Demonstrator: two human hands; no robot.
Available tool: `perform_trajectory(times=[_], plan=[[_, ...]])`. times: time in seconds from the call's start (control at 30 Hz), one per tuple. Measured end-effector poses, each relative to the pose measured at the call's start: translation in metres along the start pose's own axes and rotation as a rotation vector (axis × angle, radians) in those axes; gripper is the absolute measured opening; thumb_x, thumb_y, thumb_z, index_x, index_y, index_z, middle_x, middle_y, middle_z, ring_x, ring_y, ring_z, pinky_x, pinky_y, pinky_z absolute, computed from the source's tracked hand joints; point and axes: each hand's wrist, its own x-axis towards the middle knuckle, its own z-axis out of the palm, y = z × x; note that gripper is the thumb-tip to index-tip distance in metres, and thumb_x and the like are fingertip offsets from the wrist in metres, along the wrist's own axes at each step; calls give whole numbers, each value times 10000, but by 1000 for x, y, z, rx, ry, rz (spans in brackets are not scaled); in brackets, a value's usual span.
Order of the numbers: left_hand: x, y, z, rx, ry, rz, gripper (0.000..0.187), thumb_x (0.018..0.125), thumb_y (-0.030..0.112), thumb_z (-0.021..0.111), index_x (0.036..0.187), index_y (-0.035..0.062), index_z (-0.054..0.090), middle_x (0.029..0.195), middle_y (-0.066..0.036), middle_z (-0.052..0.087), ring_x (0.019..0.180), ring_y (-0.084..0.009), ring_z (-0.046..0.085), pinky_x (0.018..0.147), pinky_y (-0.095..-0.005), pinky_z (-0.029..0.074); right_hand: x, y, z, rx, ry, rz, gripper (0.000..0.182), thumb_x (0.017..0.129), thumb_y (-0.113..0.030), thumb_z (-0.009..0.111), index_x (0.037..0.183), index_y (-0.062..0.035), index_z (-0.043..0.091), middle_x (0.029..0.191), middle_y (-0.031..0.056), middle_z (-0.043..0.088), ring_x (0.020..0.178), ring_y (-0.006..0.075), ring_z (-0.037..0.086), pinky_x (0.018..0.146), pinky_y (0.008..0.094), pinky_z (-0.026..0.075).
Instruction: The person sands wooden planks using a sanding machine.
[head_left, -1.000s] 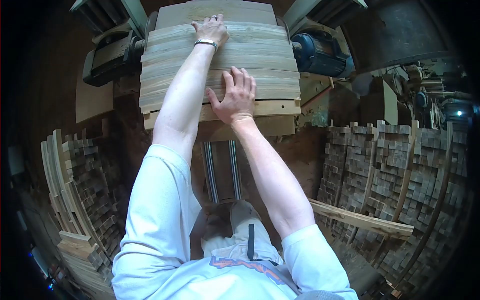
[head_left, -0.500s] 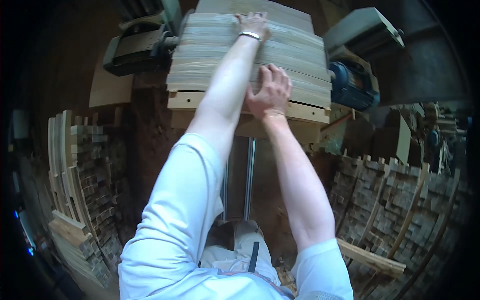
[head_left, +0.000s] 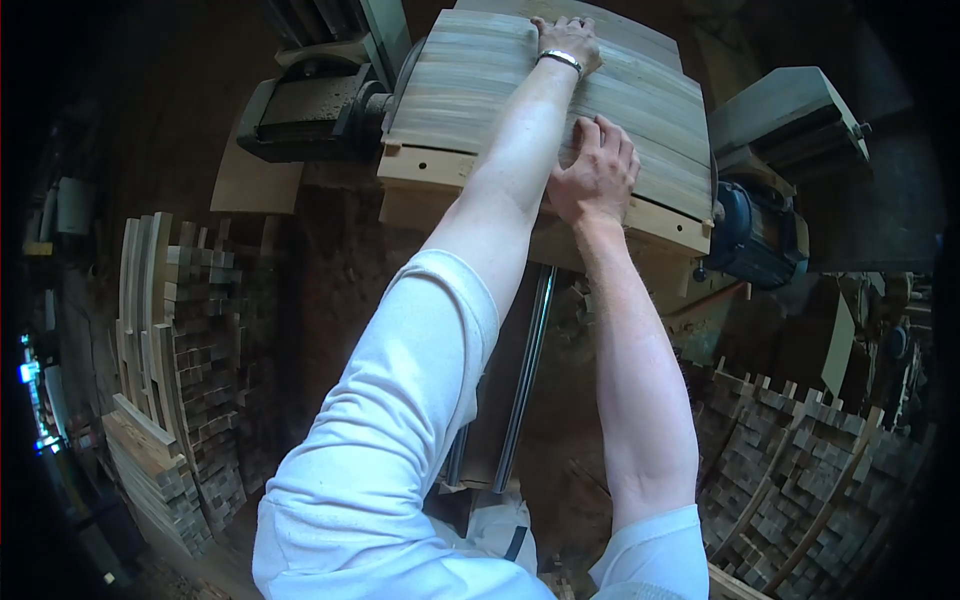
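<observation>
In the head view, touching wooden strips point(head_left: 470, 90) between two motors point(head_left: 755, 235) with left hand point(head_left: 567, 45) spread wide at the far edge and right hand point(head_left: 595, 178) spread wide over near edge and front rail point(head_left: 430, 168); showing tighter seams and evener ends than a second ago, suggesting a squarer row.

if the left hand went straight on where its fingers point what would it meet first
Probably the pale board just beyond the far edge of the wooden strips. The left hand is close to that edge, but depth there is hard to judge.
</observation>
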Motion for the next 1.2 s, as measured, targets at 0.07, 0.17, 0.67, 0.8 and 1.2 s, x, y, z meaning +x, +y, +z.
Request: perform_trajectory(times=[0.07,0.17,0.67,0.8,1.2], plan=[[8,-1,4,-8,25,-6,526,869,286,489,1373,158,407,1384,-50,478,1295,-227,423,1051,-654,188,12,3,5,8,-8,-2,601,816,-478,586,1257,-80,490,1335,118,422,1301,276,325,1113,437,212],[24,-3,3,11,26,10,524,868,292,490,1368,156,408,1380,-51,475,1301,-227,407,1045,-662,192,27,7,16,14,7,-18,618,824,-475,573,1284,-78,462,1356,121,397,1317,282,301,1122,439,193],[-194,5,-55,-86,12,144,429,880,339,504,1227,92,452,1253,-99,506,1189,-281,432,924,-656,297,-170,-30,-72,52,-113,28,728,840,-551,536,1355,-70,354,1426,146,295,1373,332,199,1141,493,129],[-304,13,-82,-137,41,188,422,880,342,514,1219,99,452,1257,-86,484,1217,-262,398,932,-627,296,-268,-44,-112,43,-166,46,736,834,-562,542,1358,-78,360,1429,138,298,1375,330,202,1138,498,139],[-536,18,-145,-221,-85,462,635,845,583,481,1364,219,446,1355,-153,394,1301,-327,307,1071,-585,158,-466,-61,-210,121,-247,33,604,786,-470,645,1221,-81,486,1292,123,427,1253,325,354,1045,502,269]])
